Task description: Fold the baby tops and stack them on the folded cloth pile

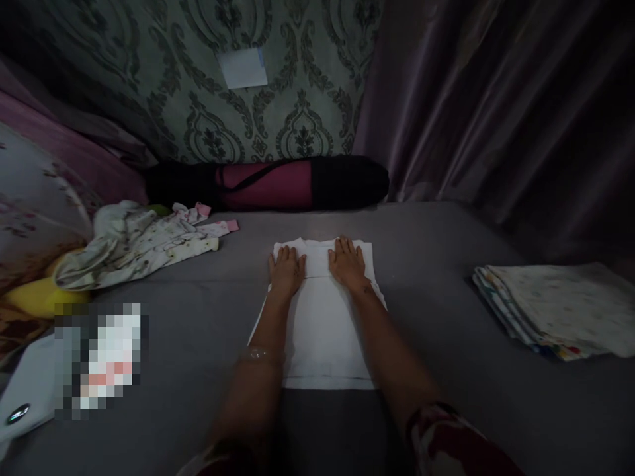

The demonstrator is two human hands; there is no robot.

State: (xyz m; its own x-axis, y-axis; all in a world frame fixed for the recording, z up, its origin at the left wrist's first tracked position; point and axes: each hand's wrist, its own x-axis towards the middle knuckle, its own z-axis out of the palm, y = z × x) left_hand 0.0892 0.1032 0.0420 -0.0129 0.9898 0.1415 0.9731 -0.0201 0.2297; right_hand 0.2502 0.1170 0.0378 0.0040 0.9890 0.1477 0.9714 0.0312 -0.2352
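Frame-cropped maroon-and-white fabric sleeve (452, 441) fronts a flat white cloth garment (327, 330), partly hidden by left hand (287, 272) and right hand (348, 266), fingers slightly spread.

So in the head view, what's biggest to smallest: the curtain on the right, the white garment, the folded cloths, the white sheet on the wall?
1. Right-hand curtain
2. White garment and folded cloths: too alike to rank
3. White sheet, clearly smallest
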